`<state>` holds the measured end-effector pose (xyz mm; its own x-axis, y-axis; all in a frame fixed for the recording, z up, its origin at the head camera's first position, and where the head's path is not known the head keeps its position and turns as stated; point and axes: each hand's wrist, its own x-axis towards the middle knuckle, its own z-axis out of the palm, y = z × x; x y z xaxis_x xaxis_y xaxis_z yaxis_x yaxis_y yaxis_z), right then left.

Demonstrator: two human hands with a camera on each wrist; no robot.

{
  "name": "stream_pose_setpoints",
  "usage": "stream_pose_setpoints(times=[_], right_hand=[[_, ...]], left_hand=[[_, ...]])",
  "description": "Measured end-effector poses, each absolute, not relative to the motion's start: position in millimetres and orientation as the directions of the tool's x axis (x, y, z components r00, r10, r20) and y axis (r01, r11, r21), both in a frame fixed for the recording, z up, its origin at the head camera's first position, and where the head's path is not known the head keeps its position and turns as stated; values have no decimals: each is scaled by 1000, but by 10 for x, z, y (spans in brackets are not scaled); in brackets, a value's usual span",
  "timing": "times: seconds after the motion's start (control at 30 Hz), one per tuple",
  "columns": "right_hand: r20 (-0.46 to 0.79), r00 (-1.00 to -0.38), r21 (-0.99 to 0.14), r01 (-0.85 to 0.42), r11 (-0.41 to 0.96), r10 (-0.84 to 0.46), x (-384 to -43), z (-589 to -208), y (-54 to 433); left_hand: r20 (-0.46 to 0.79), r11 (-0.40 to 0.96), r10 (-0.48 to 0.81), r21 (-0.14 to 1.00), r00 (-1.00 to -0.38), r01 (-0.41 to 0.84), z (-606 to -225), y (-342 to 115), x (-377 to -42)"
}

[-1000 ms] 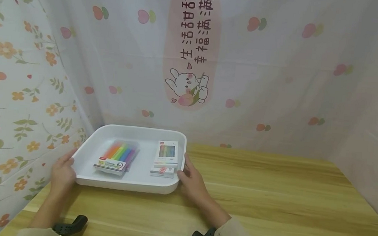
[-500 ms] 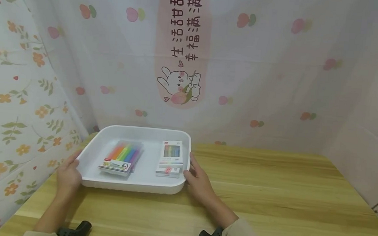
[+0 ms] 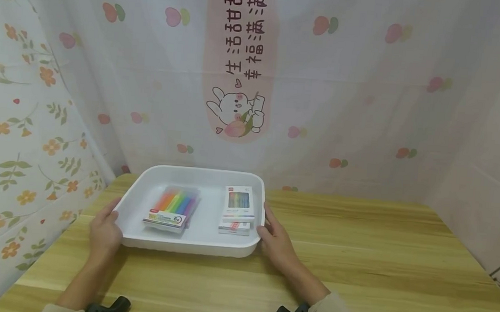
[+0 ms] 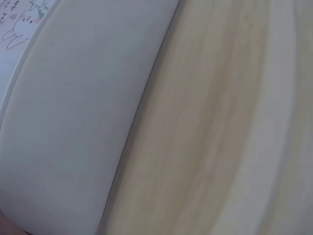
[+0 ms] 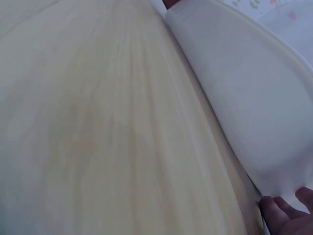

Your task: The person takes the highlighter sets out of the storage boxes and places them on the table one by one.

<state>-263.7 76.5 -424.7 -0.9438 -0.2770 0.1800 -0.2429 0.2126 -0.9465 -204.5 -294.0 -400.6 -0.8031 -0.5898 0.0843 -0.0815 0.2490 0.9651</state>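
Lower half of the head view, left of centre: the tray (image 3: 210, 207) is grasped at both ends — the left hand (image 3: 106, 229) has its fingers on the left side, the right hand (image 3: 279, 243) grips near the right front corner. Inside, rainbow pens (image 3: 173, 208) lie left, two overlapping boxes (image 3: 238, 206) right. The table (image 3: 369, 268) spreads rightward.

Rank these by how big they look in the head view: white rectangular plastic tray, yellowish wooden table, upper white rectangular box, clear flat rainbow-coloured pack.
Largest first:
yellowish wooden table
white rectangular plastic tray
clear flat rainbow-coloured pack
upper white rectangular box
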Motion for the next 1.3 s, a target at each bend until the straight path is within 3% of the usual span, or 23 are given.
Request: stream_pose_setpoints(times=[0.53, 0.9, 1.13, 1.3], right_hand=[[209, -938, -928, -279, 245, -276, -2664, -4282, 1148], [197, -925, -948, -265, 177, -326, -2675, -4291, 1439], [192, -932, -942, -263, 209, -306, -2689, -4291, 1610], [213, -925, -935, -287, 209, -314, -2684, -4298, 1717]], left_hand=[[60, 189, -486, 981, -872, -37, -4038, -2631, -2077], [-69, 26, -484, 995, -873, -93, -4011, -2345, -2049], [-128, -91, -395, 991, -910, -101, -4024, -2246, -2045], [-130, -34, -348, 991, -928, -126, -4047, -2249, -2038]])
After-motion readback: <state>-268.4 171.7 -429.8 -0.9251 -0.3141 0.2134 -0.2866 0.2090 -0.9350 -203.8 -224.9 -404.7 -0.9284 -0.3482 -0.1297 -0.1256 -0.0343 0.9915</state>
